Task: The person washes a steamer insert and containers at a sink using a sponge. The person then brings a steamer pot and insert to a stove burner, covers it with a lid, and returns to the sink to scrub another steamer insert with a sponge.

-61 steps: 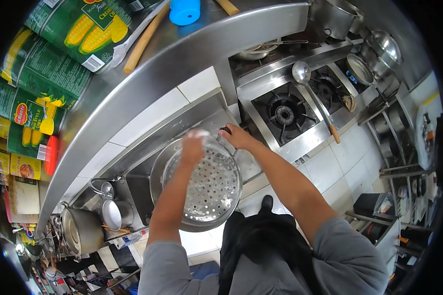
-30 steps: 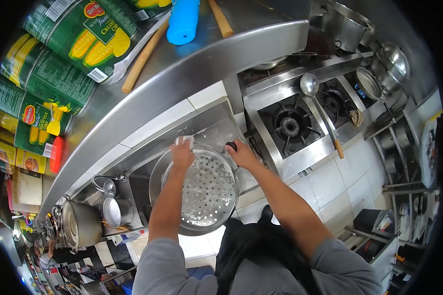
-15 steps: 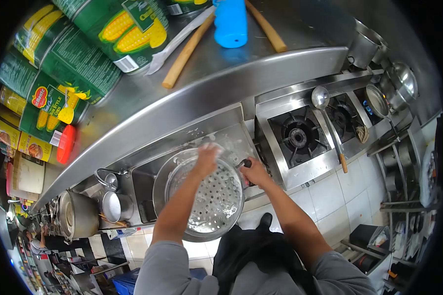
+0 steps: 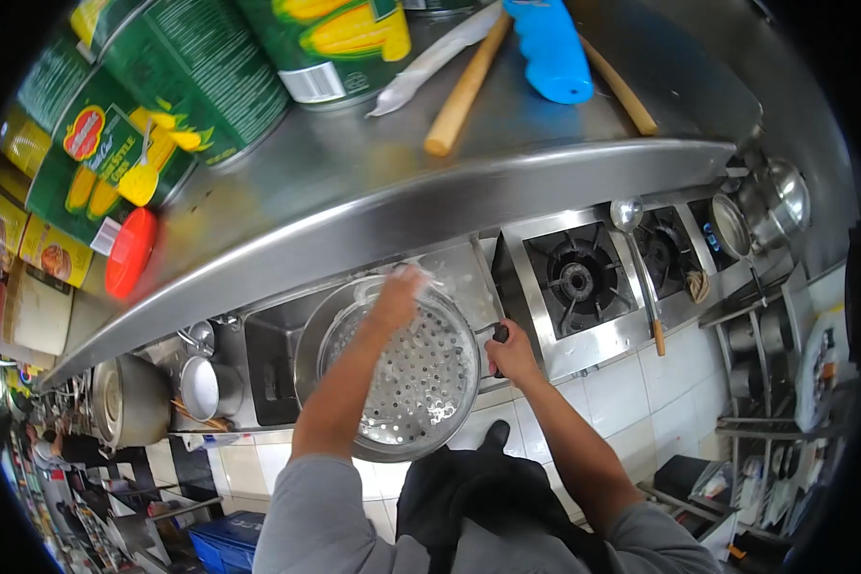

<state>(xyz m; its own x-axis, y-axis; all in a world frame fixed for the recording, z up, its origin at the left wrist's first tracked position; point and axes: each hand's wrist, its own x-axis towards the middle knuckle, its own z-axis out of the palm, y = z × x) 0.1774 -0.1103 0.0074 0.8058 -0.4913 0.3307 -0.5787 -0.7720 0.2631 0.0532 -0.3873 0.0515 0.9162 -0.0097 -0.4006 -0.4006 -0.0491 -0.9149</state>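
A large round metal pan with a perforated bottom (image 4: 416, 383) sits tilted over a wider metal basin at the sink counter. Its surface is wet and shiny, with foam-like white patches around it. My left hand (image 4: 404, 292) is over the pan's far edge, its fingers smeared by motion, so whether it holds anything is unclear. At the pan's right side my right hand (image 4: 514, 356) is closed around a black handle (image 4: 500, 333). Where that handle joins the pan is hidden.
Green corn cans (image 4: 196, 77) and a blue bottle-like object (image 4: 555, 53) stand on the shelf above. To the right is a gas stove (image 4: 584, 277) with a long ladle (image 4: 641, 258) across it. Left are a sink (image 4: 273, 368) and a large pot (image 4: 134, 402).
The view has shifted, with the shelf items now farther right and larger. My left hand stays at the pan's far edge, still blurred; my right hand keeps hold of the black handle.
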